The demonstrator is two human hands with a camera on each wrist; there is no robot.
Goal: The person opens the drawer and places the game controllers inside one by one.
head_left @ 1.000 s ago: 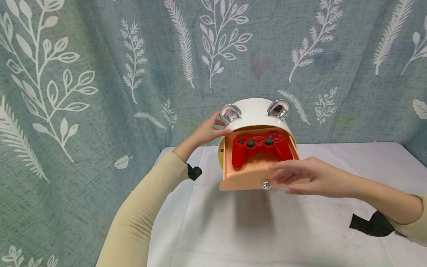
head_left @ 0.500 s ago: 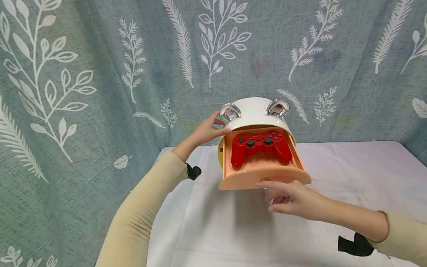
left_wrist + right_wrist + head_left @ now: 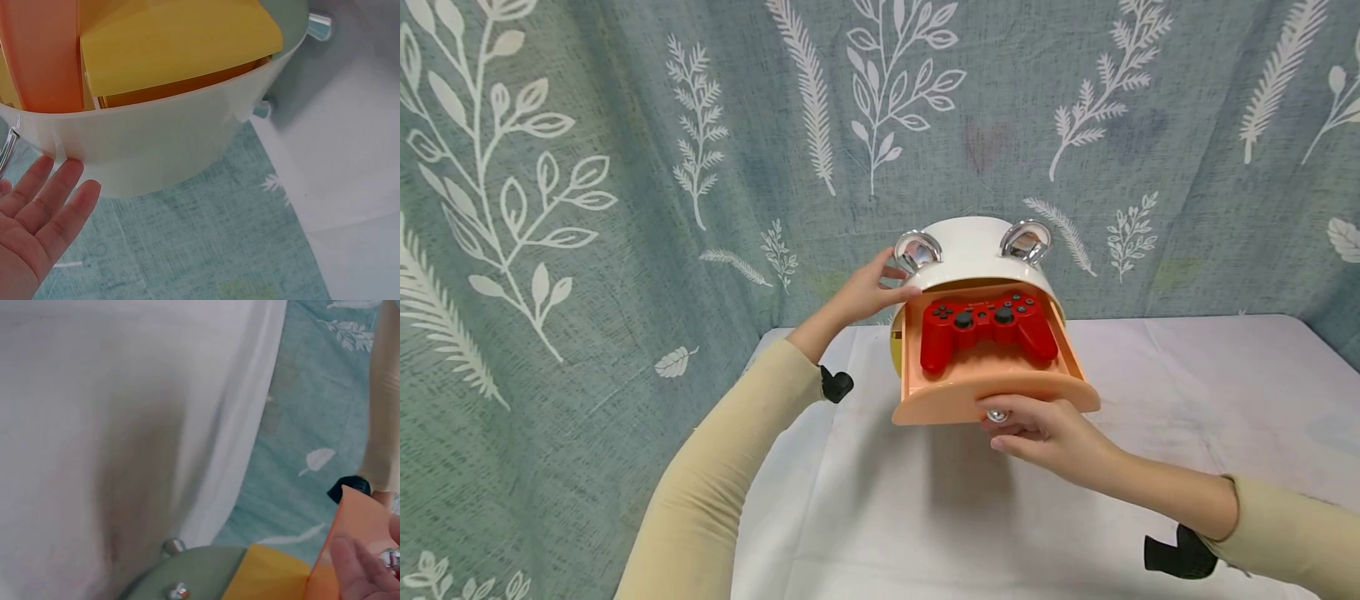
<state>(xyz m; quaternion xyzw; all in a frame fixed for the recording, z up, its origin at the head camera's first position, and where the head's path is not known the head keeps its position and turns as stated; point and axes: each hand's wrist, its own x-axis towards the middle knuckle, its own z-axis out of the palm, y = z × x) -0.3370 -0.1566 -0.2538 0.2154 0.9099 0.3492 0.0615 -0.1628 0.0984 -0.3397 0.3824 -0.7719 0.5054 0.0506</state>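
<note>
A small drawer cabinet has a white curved top [image 3: 972, 242] with two shiny silver ears. Its peach drawer [image 3: 936, 406] is pulled out toward me, and a red game controller [image 3: 942, 346] lies inside, buttons up. My left hand [image 3: 868, 293] rests on the cabinet's upper left side, beside the left ear [image 3: 919, 250]. In the left wrist view its fingers [image 3: 53, 203] are fairly straight against the white shell [image 3: 156, 140]. The fingers of my right hand [image 3: 1056, 429] are curled about the silver drawer knob [image 3: 997, 415], index finger above and thumb below.
A white cloth [image 3: 865, 517] covers the table under the cabinet. Behind hangs a blue-green curtain [image 3: 737, 125] with white leaf prints. The wrist views also show a yellow drawer [image 3: 181, 47] and a green section [image 3: 200, 569] with silver knobs.
My right hand has come down and left from beside the drawer's right front to the knob, and its fingers have closed about it. The left hand, drawer and controller stay in place.
</note>
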